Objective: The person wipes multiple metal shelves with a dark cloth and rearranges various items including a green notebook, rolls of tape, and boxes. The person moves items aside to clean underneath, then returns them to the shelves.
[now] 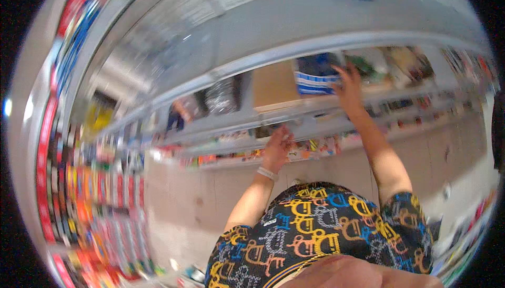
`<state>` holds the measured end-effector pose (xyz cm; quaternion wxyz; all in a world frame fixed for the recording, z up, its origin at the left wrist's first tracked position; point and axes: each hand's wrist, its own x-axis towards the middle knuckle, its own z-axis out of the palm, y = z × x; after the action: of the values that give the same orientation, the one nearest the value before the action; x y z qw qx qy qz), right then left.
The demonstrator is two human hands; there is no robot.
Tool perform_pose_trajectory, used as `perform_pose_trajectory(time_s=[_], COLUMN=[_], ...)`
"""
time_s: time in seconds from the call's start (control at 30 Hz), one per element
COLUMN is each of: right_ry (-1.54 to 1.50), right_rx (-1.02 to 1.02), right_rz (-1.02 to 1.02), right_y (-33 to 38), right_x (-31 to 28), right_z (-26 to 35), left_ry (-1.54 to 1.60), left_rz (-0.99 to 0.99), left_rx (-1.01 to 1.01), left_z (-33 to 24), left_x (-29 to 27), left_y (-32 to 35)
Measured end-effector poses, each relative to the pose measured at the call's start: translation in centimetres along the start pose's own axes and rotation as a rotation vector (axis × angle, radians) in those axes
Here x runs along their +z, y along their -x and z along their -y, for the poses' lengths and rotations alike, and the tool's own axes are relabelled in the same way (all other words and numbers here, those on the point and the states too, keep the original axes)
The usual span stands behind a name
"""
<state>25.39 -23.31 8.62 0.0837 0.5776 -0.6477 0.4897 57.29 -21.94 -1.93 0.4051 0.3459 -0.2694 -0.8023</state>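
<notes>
My right hand (348, 87) reaches up to a shelf with its fingers spread. Its fingertips are at the right edge of a dark blue pack with a blue-and-white striped front (315, 80). Whether they touch the pack cannot be made out. Lower and to the left, my left hand (279, 143) hovers in front of the shelf edge, fingers loosely bent and apart. Nothing shows in it, though it is somewhat blurred. A light-coloured band (268, 173) circles the left wrist.
Left of the striped pack is a brown cardboard box (276, 85), then a dark glossy wrapped pack (223, 96). Green-and-clear packaging (368, 64) lies to the right. Small colourful goods (321, 147) line a lower shelf. Another packed rack (105, 185) stands at the left.
</notes>
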Motion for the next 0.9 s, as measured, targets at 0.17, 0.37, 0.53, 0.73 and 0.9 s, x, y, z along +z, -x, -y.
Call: perform_pose_trajectory(time_s=[0.17, 0.37, 0.53, 0.73, 0.9], right_ry=[-0.259, -0.644, -0.354, -0.11, -0.023], right_rx=[-0.073, -0.282, -0.469, -0.475, -0.388], right_rz=[0.041, 0.106, 0.286, 0.279, 0.737], right_y=[2.5, -2.2, -14.8, -26.1, -26.7], right_x=[-4.6, -9.7, -11.0, -2.0, 0.9], right_z=[3.7, 13.3, 19.6, 23.2, 22.9], left_ry=[0.213, 0.254, 0.05, -0.56, -0.809], left_rz=[-0.305, -0.371, -0.346, -0.2, -0.179], left_rx=[0.135, 0.32, 0.485, 1.137, 1.489], left_z=[2.6, -0.1, -6.8, -16.1, -26.9], left_x=[-2.9, -4.9, 4.9, 12.1, 18.3], left_y=[8.5, 10.0, 9.0, 9.3, 8.4])
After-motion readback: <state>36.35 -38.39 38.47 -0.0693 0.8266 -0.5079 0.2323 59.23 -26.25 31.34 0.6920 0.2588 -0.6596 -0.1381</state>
